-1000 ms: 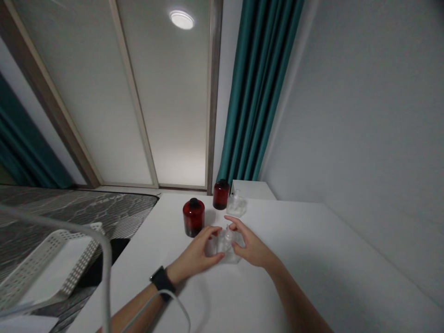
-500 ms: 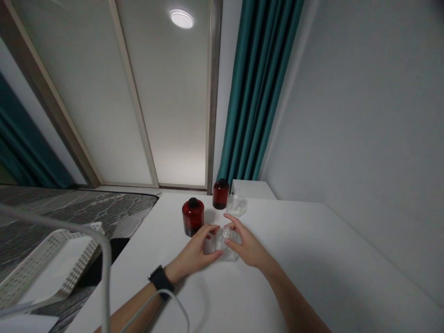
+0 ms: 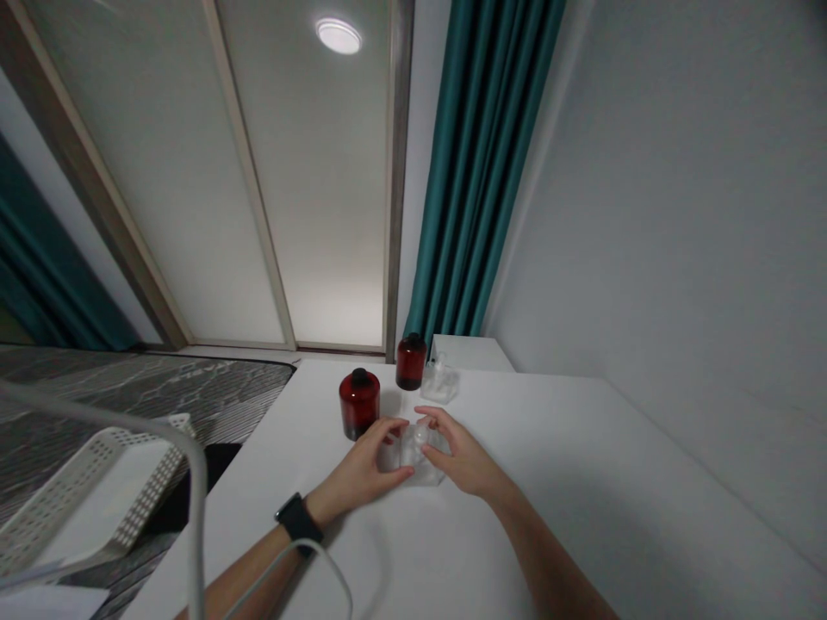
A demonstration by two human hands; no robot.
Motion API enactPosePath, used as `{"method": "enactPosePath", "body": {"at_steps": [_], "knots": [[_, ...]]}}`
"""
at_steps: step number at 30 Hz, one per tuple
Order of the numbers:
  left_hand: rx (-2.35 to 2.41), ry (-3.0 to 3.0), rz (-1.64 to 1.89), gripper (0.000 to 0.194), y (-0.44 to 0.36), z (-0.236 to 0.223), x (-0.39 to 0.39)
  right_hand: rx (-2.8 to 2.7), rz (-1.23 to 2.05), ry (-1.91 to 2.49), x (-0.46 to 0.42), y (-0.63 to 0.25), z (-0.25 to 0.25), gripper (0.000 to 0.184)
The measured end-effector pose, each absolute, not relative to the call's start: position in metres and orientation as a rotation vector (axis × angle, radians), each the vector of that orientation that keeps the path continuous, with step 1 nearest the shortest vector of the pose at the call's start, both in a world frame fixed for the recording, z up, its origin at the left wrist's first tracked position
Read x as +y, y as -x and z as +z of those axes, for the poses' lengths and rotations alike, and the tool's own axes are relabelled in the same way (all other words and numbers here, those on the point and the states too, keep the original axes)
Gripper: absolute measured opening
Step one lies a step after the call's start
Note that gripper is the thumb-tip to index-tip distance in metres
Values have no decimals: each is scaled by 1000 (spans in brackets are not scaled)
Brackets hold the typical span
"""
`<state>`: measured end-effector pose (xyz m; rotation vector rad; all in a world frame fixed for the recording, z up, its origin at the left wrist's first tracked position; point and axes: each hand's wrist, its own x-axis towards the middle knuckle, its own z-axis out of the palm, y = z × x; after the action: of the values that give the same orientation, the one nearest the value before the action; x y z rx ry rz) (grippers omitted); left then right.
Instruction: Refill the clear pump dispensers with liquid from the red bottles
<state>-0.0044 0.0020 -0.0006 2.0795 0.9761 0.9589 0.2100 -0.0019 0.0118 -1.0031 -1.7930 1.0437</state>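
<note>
A small clear bottle [image 3: 413, 456] stands on the white table [image 3: 581, 482] between my two hands. My left hand [image 3: 365, 469], with a black watch on its wrist, wraps its fingers round the bottle's left side. My right hand [image 3: 462, 456] grips the right side, thumb and forefinger pinched at the cap on top. Just behind my left hand stands a dark red bottle [image 3: 359, 403] with a black cap. A second dark red bottle [image 3: 412, 362] and another clear bottle [image 3: 439, 381] stand farther back.
A white perforated basket [image 3: 90, 499] sits at the left on a dark patterned surface, with a white tube [image 3: 194, 482] curving in front of it. A wall closes the table's right side. Teal curtains [image 3: 478, 172] hang behind, beside a small white cabinet [image 3: 469, 351].
The hands and the clear bottle have barely shifted; my right fingers have settled slightly lower on the cap.
</note>
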Motion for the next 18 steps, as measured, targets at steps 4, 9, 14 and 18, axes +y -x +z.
{"method": "enactPosePath", "body": {"at_steps": [4, 9, 14, 18], "knots": [[980, -2075, 961, 55, 4, 0, 2, -1783, 1078, 1011, 0, -212, 12, 32], [998, -2073, 945, 53, 4, 1, 1, -1751, 1035, 1052, 0, -210, 12, 25], [997, -2071, 932, 53, 4, 4, 1, -1741, 1029, 1019, -1, -208, 12, 33], [990, -2059, 923, 55, 4, 5, 0, -1761, 1086, 938, -3, -209, 14, 51]]}}
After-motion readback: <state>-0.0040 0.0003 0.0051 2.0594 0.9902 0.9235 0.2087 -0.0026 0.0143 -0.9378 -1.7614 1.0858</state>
